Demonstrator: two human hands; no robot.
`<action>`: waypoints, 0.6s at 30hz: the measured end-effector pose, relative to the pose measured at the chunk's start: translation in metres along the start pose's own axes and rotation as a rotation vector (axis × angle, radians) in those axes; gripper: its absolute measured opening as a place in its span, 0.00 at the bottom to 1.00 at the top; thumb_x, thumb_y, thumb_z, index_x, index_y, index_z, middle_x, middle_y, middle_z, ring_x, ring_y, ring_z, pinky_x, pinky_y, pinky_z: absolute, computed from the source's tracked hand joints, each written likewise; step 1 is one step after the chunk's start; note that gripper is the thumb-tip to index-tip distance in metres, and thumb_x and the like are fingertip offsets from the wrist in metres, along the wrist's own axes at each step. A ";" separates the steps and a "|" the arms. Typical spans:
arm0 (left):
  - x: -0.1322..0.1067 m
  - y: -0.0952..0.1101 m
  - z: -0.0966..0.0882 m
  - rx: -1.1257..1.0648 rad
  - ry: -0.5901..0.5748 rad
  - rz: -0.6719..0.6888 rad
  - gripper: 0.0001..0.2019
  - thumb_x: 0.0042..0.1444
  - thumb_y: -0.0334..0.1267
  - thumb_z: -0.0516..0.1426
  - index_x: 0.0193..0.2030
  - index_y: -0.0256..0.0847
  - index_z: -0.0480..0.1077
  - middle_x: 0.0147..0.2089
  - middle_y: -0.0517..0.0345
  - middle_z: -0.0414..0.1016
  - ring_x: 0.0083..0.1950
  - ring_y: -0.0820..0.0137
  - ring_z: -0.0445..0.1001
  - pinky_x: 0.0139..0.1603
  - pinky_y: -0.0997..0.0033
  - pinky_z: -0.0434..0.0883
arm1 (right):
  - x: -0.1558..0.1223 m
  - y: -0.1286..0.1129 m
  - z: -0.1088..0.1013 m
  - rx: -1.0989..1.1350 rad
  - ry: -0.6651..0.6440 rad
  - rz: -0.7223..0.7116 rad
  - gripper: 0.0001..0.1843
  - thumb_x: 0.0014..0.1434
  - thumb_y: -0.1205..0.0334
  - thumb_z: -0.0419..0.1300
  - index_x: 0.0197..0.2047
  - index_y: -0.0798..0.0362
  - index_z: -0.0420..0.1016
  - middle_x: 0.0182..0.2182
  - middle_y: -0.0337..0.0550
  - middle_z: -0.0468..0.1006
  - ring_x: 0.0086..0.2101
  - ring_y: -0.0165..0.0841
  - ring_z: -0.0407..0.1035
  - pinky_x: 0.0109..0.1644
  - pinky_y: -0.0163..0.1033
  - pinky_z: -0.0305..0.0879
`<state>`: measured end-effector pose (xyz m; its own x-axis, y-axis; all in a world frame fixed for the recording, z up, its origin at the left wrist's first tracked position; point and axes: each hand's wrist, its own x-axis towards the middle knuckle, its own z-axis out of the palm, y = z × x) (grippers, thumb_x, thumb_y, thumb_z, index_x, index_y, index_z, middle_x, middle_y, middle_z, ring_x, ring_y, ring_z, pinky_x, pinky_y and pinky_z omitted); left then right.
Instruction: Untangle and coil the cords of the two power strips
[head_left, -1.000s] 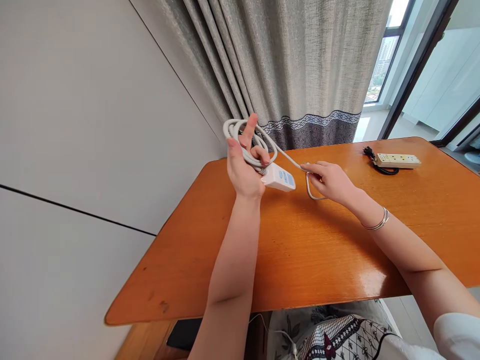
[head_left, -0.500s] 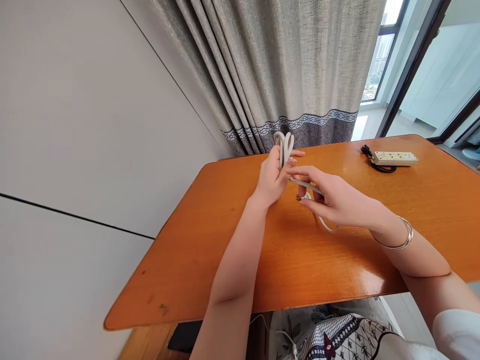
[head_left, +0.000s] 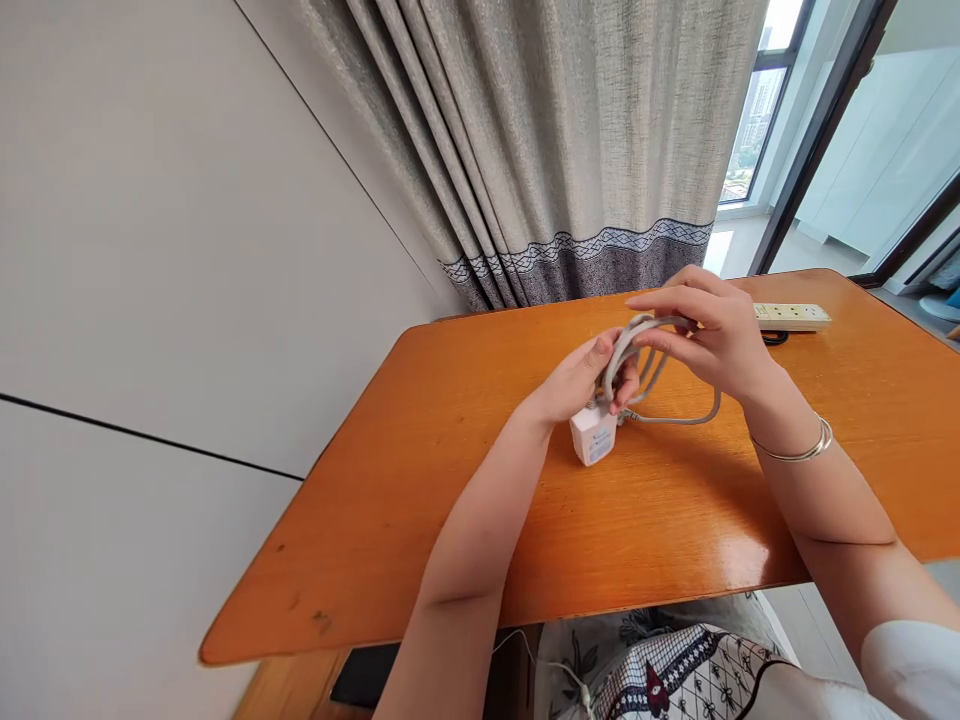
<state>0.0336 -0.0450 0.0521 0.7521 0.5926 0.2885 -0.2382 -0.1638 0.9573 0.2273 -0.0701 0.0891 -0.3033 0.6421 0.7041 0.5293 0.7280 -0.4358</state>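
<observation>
A coiled white cable [head_left: 619, 358] is bundled in loops above the table. My left hand [head_left: 574, 385] is closed around the near side of the loops, thumb on top. At the far end of the loops, my right hand [head_left: 716, 330] grips the cable between thumb and fingers. Just below my left hand's fingers is a white block [head_left: 594, 437] with a printed label, resembling a power adapter; whether it rests on the table I cannot tell. One strand curves from beside the block round to below my right hand.
The wooden table [head_left: 450, 480] has rounded corners. Behind my right hand lies a cream power strip [head_left: 793, 317], its black cord partly hidden. A grey curtain [head_left: 585, 150] hangs past the far edge, and a pale panel wall [head_left: 150, 250] flanks the left.
My left hand has turned and moved right, lowering the looped cable from upright to sideways. My right hand has risen and taken hold of the loops. The white block has come into view.
</observation>
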 end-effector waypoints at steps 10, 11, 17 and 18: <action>-0.003 0.006 0.003 -0.280 0.157 0.026 0.29 0.52 0.69 0.60 0.30 0.41 0.62 0.12 0.75 0.47 0.10 0.81 0.48 0.15 0.77 0.47 | 0.004 0.025 0.036 0.664 -0.036 0.165 0.33 0.67 0.31 0.47 0.41 0.54 0.74 0.28 0.39 0.74 0.29 0.29 0.72 0.32 0.33 0.69; -0.003 0.007 0.003 -0.291 0.168 0.025 0.29 0.52 0.68 0.61 0.29 0.41 0.62 0.12 0.75 0.47 0.10 0.81 0.49 0.15 0.77 0.47 | 0.004 0.024 0.037 0.701 -0.031 0.180 0.32 0.65 0.30 0.49 0.40 0.53 0.73 0.26 0.38 0.73 0.28 0.28 0.72 0.30 0.32 0.69; -0.001 0.009 0.003 -0.354 0.227 -0.005 0.27 0.55 0.64 0.61 0.28 0.41 0.61 0.12 0.75 0.48 0.10 0.81 0.49 0.15 0.79 0.51 | 0.006 0.017 0.036 0.776 -0.073 0.280 0.32 0.59 0.28 0.57 0.27 0.50 0.61 0.18 0.30 0.61 0.17 0.24 0.64 0.19 0.30 0.60; -0.001 0.009 0.003 -0.358 0.236 -0.008 0.27 0.55 0.64 0.61 0.28 0.41 0.61 0.12 0.75 0.48 0.10 0.81 0.50 0.15 0.79 0.52 | 0.007 0.017 0.037 0.786 -0.059 0.289 0.32 0.59 0.28 0.57 0.27 0.50 0.59 0.17 0.29 0.59 0.16 0.23 0.62 0.18 0.30 0.59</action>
<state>0.0329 -0.0490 0.0601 0.6033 0.7638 0.2293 -0.4624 0.1008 0.8809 0.2050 -0.0446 0.0656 -0.2935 0.8244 0.4839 -0.1073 0.4746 -0.8736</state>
